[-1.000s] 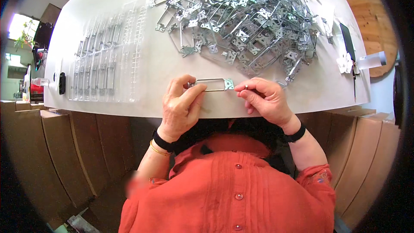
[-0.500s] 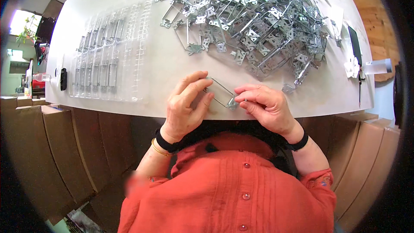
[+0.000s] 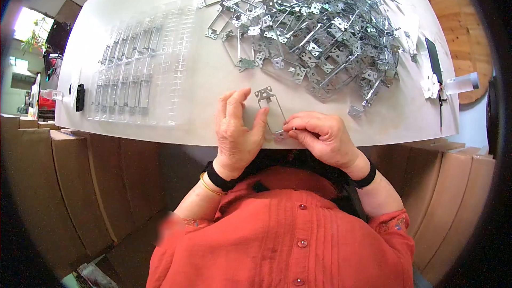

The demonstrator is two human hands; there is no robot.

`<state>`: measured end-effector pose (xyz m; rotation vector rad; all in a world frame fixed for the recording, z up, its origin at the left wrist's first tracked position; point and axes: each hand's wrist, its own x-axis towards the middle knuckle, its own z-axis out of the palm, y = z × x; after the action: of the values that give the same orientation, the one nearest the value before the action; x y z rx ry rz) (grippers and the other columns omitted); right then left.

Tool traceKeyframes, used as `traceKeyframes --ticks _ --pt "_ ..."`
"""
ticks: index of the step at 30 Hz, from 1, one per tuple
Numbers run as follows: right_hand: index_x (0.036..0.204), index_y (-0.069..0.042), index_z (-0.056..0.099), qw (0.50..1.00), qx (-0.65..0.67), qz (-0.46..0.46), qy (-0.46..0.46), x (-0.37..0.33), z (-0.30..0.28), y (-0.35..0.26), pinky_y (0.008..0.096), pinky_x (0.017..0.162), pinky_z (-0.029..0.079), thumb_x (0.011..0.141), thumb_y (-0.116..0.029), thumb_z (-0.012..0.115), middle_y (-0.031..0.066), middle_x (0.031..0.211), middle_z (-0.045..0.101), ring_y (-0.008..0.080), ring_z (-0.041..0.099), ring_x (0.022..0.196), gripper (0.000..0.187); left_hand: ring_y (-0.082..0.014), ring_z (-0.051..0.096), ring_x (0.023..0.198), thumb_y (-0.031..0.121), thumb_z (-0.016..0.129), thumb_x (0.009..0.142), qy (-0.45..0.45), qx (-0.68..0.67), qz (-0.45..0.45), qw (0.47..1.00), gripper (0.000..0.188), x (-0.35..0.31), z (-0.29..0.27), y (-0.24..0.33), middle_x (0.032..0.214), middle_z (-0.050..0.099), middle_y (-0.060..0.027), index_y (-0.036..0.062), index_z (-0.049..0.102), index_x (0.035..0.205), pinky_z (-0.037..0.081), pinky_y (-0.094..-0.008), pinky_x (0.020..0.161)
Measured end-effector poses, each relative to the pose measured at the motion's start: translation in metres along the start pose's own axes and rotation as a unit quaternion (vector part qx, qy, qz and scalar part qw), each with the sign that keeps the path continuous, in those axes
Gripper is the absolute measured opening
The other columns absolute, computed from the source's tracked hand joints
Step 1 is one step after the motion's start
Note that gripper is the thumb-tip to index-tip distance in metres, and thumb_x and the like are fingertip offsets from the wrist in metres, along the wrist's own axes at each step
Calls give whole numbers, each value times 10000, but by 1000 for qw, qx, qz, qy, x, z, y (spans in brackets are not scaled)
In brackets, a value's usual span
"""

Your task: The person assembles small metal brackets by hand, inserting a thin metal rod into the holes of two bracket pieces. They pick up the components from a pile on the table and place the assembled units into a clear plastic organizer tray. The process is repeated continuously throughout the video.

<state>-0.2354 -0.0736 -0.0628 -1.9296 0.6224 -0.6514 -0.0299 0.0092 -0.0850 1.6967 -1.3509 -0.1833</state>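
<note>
Just in from the table's near edge is a thin metal wire bracket, a long narrow frame with flat punched plates at its ends. My right hand pinches its near right part between thumb and fingers; the fingertips hide some of that end. To the left of the bracket, my left hand is open with thumb and fingers spread. Its thumb tip lies at the bracket's left side, and I cannot tell whether it touches. A large heap of similar metal brackets lies beyond my hands.
A clear plastic tray at the left holds two rows of brackets. One small metal piece lies near the heap. At the right edge are a dark flat object and a clear cup. Cardboard boxes stand below the table.
The bracket has turned to point more away from me, its far plate now in plain view. My left fingers have opened away from it, while my right hand has shifted slightly left and nearer.
</note>
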Motion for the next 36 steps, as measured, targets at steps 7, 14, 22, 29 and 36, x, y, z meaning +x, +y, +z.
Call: traceKeyframes --ticks 7,14,22,29,36 --pt "1028 -53 787 1000 -16 7 -21 -1 2 -4 346 760 598 918 -41 753 109 1031 779 271 762 879 116 -296 657 953 46 769 908 -42 12 66 997 370 -1 8 6 1086 684 -150 16 663 1262 536 -389 842" --pt "1052 -43 788 999 43 26 -11 -10 0 2 328 750 590 933 -36 756 118 1053 763 246 747 857 123 -364 650 997 106 778 884 -54 32 106 992 425 -3 10 11 1152 702 -176 -4 654 1276 504 -446 926" --pt "1135 -18 772 986 134 89 31 -11 -9 4 270 762 578 1004 -15 705 60 1046 728 128 705 853 147 -375 646 1067 127 817 799 -64 48 125 989 556 -5 11 11 1167 701 -176 7 646 1314 487 -465 980" --pt "1219 23 729 968 198 90 124 -13 -5 11 272 854 609 1049 -5 647 63 1154 704 128 729 944 191 -377 644 1079 119 809 774 -80 61 142 985 614 -3 9 14 1179 702 -167 12 634 1352 474 -481 1004" --pt "1256 7 690 944 267 102 167 -15 -1 13 305 886 629 1062 -15 635 84 1163 737 152 739 975 203 -369 656 1088 58 798 773 -83 38 144 985 606 -2 9 11 1209 710 -166 15 633 1356 486 -472 994"
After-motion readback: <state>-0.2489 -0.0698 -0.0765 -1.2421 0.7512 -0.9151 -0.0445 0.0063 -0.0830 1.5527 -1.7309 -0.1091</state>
